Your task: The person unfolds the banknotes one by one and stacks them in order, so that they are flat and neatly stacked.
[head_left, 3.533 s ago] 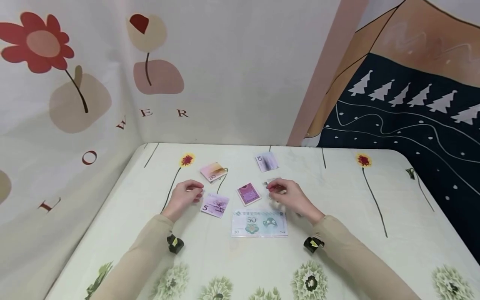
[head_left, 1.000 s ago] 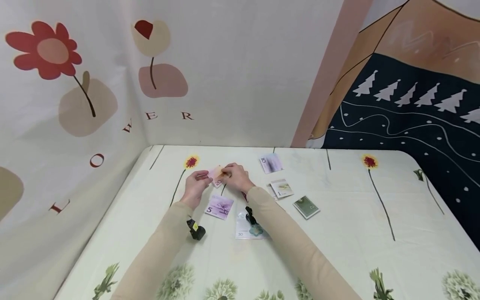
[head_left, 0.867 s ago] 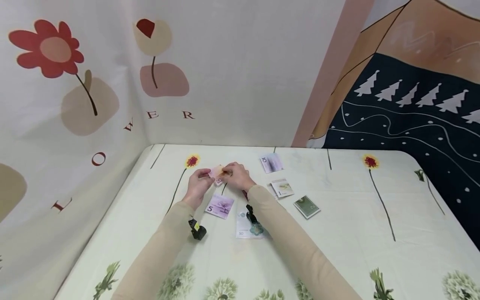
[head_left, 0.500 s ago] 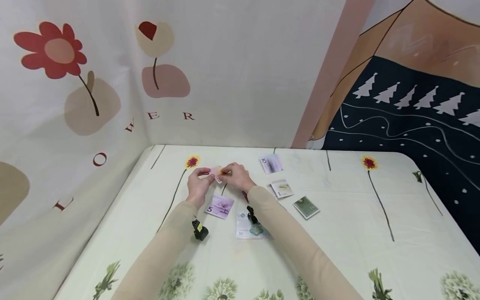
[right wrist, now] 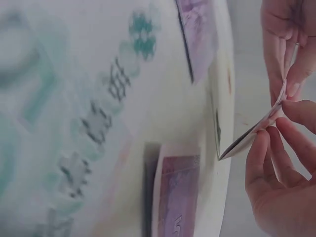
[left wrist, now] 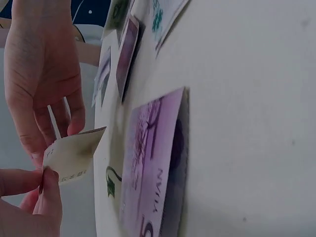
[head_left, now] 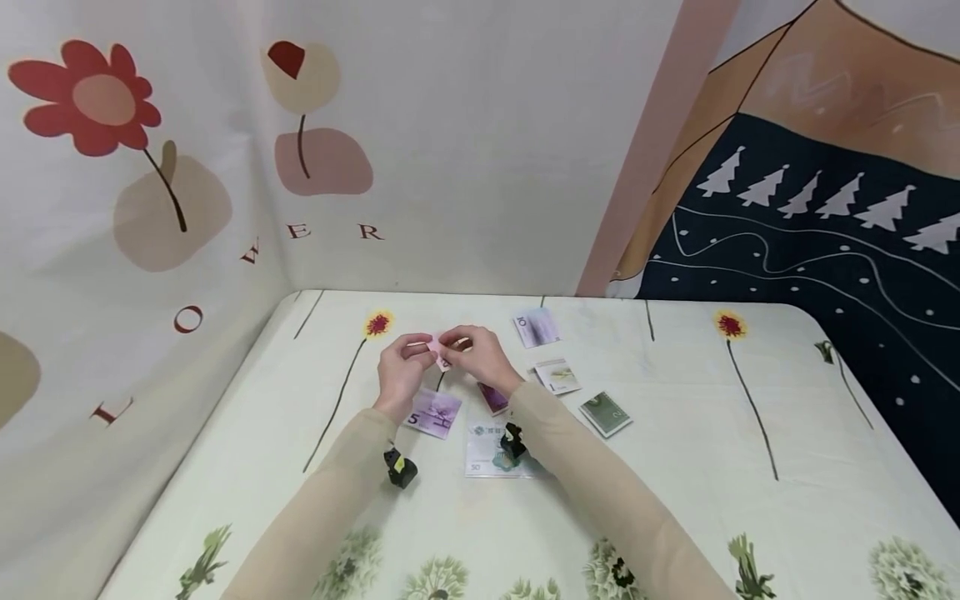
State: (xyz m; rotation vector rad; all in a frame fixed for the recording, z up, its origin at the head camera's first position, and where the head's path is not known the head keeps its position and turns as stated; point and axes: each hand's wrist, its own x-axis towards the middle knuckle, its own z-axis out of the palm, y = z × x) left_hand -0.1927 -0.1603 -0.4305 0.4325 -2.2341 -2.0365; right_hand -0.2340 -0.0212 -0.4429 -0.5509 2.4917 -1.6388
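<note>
Both hands hold one small pinkish play banknote (head_left: 442, 360) above the far-left middle of the table, its printing partly covered by fingers. My left hand (head_left: 400, 375) pinches its left side between thumb and fingers. On the other side, my right hand (head_left: 480, 360) pinches the top edge. Seen from the left wrist, the banknote (left wrist: 74, 154) is creased, with a pale inner face. From the right wrist it appears nearly edge-on as a folded banknote (right wrist: 254, 129), bent to a point at the bottom. Just below the hands lies a purple 5 banknote (head_left: 433, 413), folded.
A magenta folded note (head_left: 492, 400) lies partly under the right wrist. The right forearm covers part of a flat 50 note (head_left: 483, 462). Further right are a pale 1 note (head_left: 557, 377) and a green 2 note (head_left: 606, 414). A 10 note (head_left: 536, 327) lies behind.
The 20 note lay on the table earlier; both hands now hold it raised. My right hand came left from the pale note. Lately the held note shows narrower, turned between the fingers.
</note>
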